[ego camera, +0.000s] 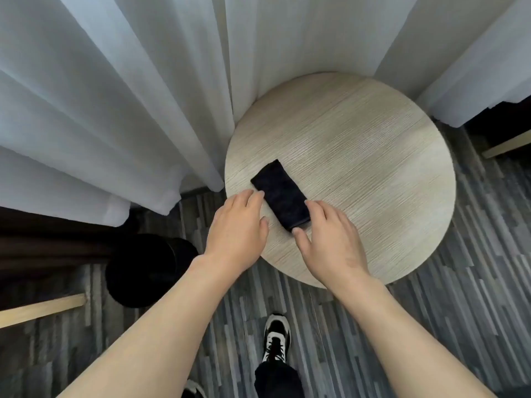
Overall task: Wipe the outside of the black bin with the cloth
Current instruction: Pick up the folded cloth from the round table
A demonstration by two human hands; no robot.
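A dark cloth (280, 193), folded into a thick oblong pad, lies diagonally on the near left part of a round table (373, 156). It is flanked by both hands: the left hand (240, 225) is spread flat with its fingertips at the pad's left edge, and the right hand (330, 239) is opened around the near right corner, thumb at the near end. Neither hand is closed on anything; the cloth is at most touched, not yet gripped.

The black bin (143, 271) stands on the floor to the near left of the table, below the curtain (115, 96), well apart from the cloth.

Several slips can be foreseen. If the pad is pinched by one layer only, it may unfold and trail when lifted. If it is pushed rather than pinched, it could be slid over the smooth tabletop toward the near edge and dropped. The bin looks light and open-topped, so it may be tipped or shoved along the floor unless it is steadied by the free hand. Its dark wall against the dark surroundings may leave patches unnoticed.

The tabletop is pale, with fine straight grain. The cloth appears soft and napped. The curtain hangs in white pleats; the floor is patterned in grey strips.
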